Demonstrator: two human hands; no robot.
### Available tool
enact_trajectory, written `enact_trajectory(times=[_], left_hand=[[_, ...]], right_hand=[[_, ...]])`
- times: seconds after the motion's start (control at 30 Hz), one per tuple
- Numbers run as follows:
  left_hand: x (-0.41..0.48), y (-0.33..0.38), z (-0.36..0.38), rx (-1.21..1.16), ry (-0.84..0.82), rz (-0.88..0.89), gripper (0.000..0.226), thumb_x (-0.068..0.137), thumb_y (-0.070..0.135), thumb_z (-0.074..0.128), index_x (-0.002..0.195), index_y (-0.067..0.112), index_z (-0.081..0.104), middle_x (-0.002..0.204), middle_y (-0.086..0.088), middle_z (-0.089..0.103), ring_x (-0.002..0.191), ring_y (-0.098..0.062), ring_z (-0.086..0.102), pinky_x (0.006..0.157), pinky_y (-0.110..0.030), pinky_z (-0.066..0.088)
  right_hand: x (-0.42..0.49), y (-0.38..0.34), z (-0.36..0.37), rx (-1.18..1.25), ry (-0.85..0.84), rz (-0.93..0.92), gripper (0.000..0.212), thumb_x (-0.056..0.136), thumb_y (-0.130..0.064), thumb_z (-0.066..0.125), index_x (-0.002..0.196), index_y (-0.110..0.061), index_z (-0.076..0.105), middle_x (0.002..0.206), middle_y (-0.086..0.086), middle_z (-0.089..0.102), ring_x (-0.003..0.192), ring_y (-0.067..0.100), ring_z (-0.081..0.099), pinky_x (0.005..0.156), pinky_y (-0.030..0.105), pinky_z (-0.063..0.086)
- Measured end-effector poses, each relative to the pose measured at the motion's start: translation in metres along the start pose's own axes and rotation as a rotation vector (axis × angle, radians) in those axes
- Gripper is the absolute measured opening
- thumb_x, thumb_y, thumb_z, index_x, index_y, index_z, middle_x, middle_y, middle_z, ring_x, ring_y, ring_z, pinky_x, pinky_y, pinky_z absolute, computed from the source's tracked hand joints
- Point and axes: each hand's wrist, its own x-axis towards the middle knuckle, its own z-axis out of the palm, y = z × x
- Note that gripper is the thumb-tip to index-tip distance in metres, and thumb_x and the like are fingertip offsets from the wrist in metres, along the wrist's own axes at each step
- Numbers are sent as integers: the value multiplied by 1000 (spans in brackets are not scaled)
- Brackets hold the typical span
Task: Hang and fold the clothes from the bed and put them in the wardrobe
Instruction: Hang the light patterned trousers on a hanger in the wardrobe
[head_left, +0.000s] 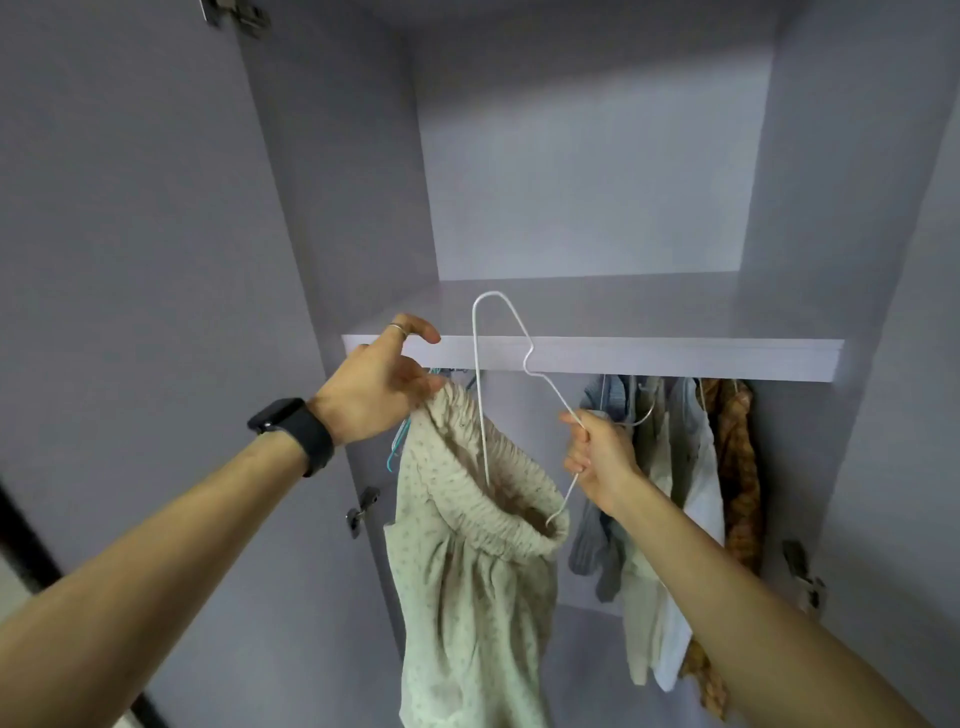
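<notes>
the person stands at the open wardrobe (571, 182) with the hands apart, each busy with its own thing. the left hand (371, 387), a dark watch (293, 431) on its wrist, pinches the top of the elastic waistband (498, 467) of a cream speckled garment (467, 571), which hangs down in front of the lower compartment, just under the shelf (649, 358). the right hand (597, 457) is curled round a white wire hanger (480, 395), held steeply tilted, with one shoulder up in front of the shelf edge and the lower corner poked down inside the waistband opening. the step in hand looks like threading the hanger into the garment, and it seems about half done: one corner is in, the other is well outside. to do it well, the left hand should stretch the gathered waistband wide so the wire slides in without catching the fabric, while the right hand levels the hanger so both shoulders take the band evenly. the elastic will likely draw in and slip off a thin wire if it sits lopsided. the hooked end appears to lie beside the right hand's fingers, and should be left free to point up. the rail is hidden under the shelf; the gap between the teal hangers (397, 441) at the left and the hung clothes (696, 467) at the right looks like the natural spot.
</notes>
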Motion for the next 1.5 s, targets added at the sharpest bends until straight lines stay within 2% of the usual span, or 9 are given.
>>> enact_trajectory(times=[0.1,0.27,0.37,0.67,0.83,1.07,1.23,1.4,1.5], left_hand=[[-1,-8,-20,2,57,-31,33,93,18,66,115,29,43,73,10,73,59,-8,58,55,-12,42],[-6,-33,-29,254,68,-63,33,94,12,61,107,31,36,62,13,67,57,-7,58,49,-18,39],[-11,-48,-28,273,60,-129,36,94,11,57,104,35,32,75,2,73,67,-22,64,56,-35,51],[18,-37,9,309,8,-112,27,93,22,59,106,31,38,75,8,70,73,-20,63,71,-40,54],[24,-28,41,325,7,-116,22,89,38,61,102,38,42,75,13,68,77,-19,61,68,-35,49],[-3,-28,111,-47,-162,-110,17,95,52,55,99,40,66,71,18,65,71,1,59,72,-15,46],[-7,-31,127,133,-102,-13,23,102,43,47,93,31,64,83,3,70,78,-22,62,75,-38,52],[-14,-53,122,278,23,-57,26,102,49,41,105,35,63,96,7,70,93,-25,64,71,-35,49],[-15,-62,111,315,6,-110,27,103,48,40,105,34,63,100,8,70,96,-27,64,75,-38,52]], right_hand=[[-1,9,-3,-328,20,-107,53,88,-10,63,42,-24,42,51,-2,24,45,15,19,51,29,17],[0,-12,-7,-784,8,-359,41,81,-16,64,51,-17,37,56,5,25,53,16,25,52,30,21],[2,-25,-10,-1019,-13,-469,47,80,-17,63,47,-15,30,49,-3,20,50,10,19,44,25,22],[-10,-50,24,-1442,-133,-771,44,89,-37,58,60,-6,50,46,8,40,52,26,41,60,32,42],[-22,-58,43,-1725,-356,-528,42,84,-31,60,49,-13,42,50,0,39,59,23,42,57,31,40],[-6,-59,36,-1356,-127,-604,53,94,-42,60,51,-14,46,43,0,49,45,13,48,57,31,41],[-15,-51,23,-1249,-219,-489,44,93,-44,63,62,-12,60,65,-3,71,61,14,58,65,32,47],[-17,-40,-41,-1262,-234,-454,27,98,-58,49,111,-41,65,92,-32,64,98,-2,61,93,30,43],[-17,-11,-78,-1388,-299,-294,20,103,-56,36,101,-45,53,76,-20,53,80,2,54,86,39,44]])
